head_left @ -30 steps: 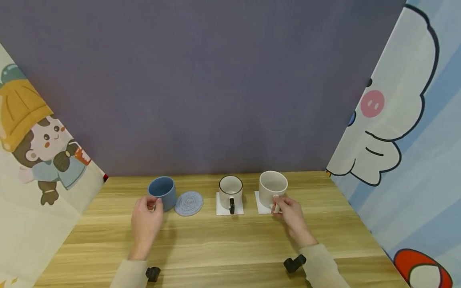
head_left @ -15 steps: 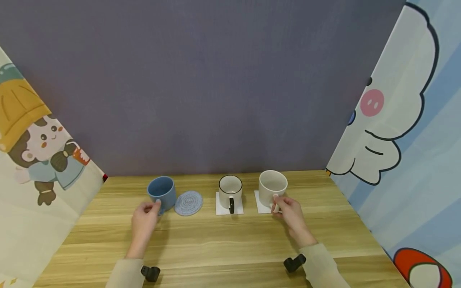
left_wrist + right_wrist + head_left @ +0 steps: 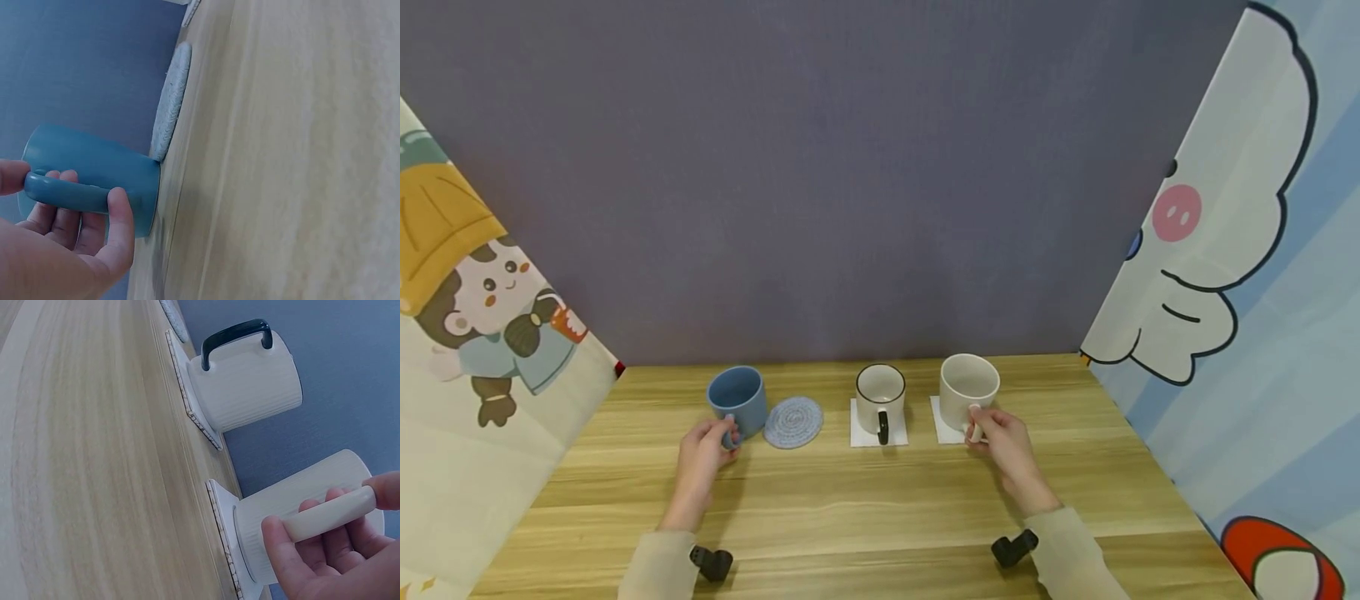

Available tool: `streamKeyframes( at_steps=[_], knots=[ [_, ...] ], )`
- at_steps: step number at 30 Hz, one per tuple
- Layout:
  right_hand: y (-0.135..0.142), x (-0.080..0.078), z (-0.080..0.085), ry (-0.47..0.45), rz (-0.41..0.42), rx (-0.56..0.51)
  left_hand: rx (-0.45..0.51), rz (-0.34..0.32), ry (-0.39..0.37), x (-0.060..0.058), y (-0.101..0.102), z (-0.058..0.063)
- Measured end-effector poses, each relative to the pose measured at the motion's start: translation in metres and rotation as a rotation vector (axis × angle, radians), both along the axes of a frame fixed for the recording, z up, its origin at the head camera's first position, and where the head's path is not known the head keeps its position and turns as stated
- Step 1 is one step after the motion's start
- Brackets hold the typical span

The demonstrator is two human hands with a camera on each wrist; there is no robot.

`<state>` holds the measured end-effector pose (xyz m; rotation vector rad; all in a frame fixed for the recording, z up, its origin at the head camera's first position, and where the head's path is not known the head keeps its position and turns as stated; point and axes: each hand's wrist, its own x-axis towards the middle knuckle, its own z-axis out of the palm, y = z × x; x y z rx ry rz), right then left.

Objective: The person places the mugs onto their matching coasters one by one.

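Observation:
My left hand grips the handle of a blue mug at the left. In the left wrist view, fingers pass behind the mug's handle and the thumb touches its top end. The mug stands upright on the table, beside a round grey-blue woven coaster. At the right, my right hand holds the handle of a plain white mug. That mug stands on a white square coaster, its fingers-side handle facing me.
Between the two held mugs, a white mug with a black rim and black handle stands on another white square coaster. A wood-grain table lies below. A grey panel rises behind, with printed cloths on both sides.
My left hand has shifted slightly and its fingers have closed round the blue mug's handle, which has come into view. The right hand stays on the white mug's handle.

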<state>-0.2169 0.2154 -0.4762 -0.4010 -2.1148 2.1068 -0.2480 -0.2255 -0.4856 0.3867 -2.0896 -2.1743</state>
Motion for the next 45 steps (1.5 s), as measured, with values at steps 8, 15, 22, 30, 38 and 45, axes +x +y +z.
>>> streamKeyframes(
  at_steps=[8, 15, 22, 30, 38, 45],
  knots=[
    [0.000, 0.003, 0.002, 0.011, -0.011, 0.032, -0.039, -0.013, 0.012, -0.004, 0.000, -0.005],
    [-0.003, 0.004, 0.003, 0.020, -0.038, 0.050, -0.083, -0.024, 0.012, -0.006, 0.001, -0.008],
    [-0.005, 0.002, 0.007, 0.045, -0.046, 0.166, -0.064, -0.041, 0.002, -0.006, -0.002, -0.007],
    [-0.001, 0.006, 0.013, 0.048, -0.052, 0.582, -0.066, -0.043, -0.005, -0.004, -0.004, -0.008],
    [-0.002, 0.013, 0.025, 0.167, -0.116, 0.810, -0.105, -0.058, -0.044, -0.003, -0.007, -0.004],
    [-0.012, 0.017, 0.040, 0.315, -0.138, 0.911, -0.116, -0.077, -0.043, -0.004, -0.006, -0.002]
  ],
)
